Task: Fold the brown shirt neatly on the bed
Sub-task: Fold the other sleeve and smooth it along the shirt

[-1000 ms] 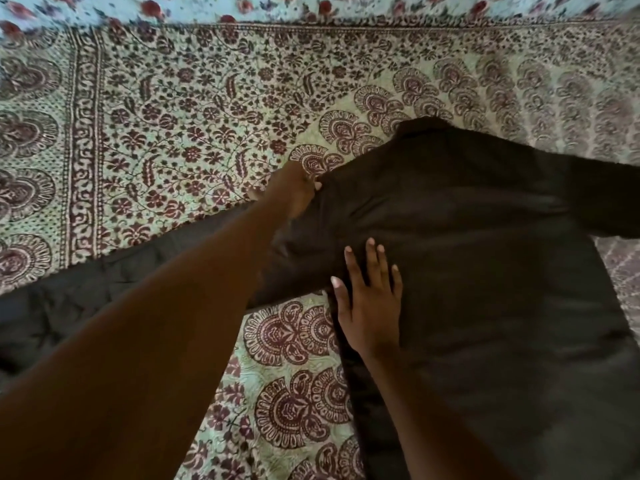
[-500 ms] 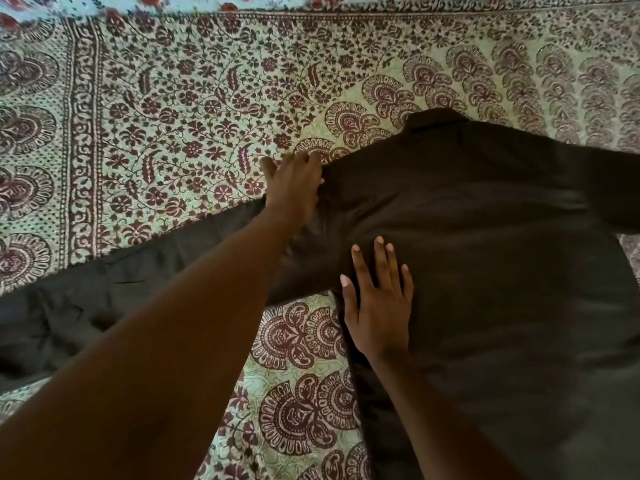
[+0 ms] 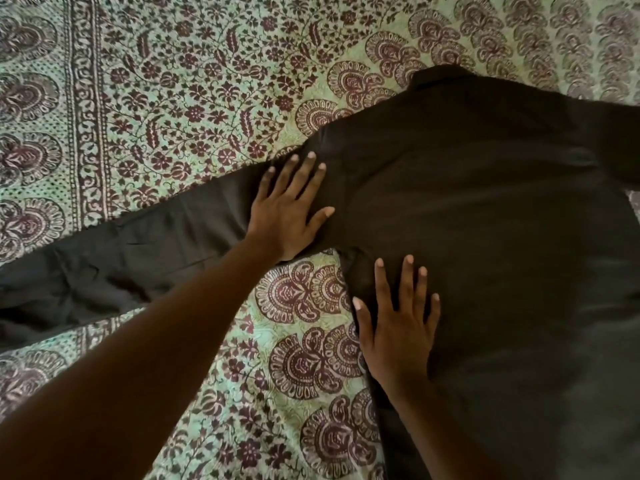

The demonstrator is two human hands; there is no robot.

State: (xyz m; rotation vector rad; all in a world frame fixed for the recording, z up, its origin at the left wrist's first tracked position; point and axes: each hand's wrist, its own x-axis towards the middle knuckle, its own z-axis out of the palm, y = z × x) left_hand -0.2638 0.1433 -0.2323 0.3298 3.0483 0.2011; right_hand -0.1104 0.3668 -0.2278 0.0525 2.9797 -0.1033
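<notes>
brown shirt (image 3: 485, 220), flat, back up, sleeve out left

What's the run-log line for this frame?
stage: smoothing, no fold yet | brown shirt flat on bedspread | left hand flat at sleeve-shoulder join | right hand flat on side edge

A printed bedsheet (image 3: 207, 81) covers the whole surface. Its ground is pale green, with dark maroon flowers, leaves and fan-shaped motifs. A patterned border band (image 3: 85, 109) (with small scrolls) runs down the left side.
</notes>
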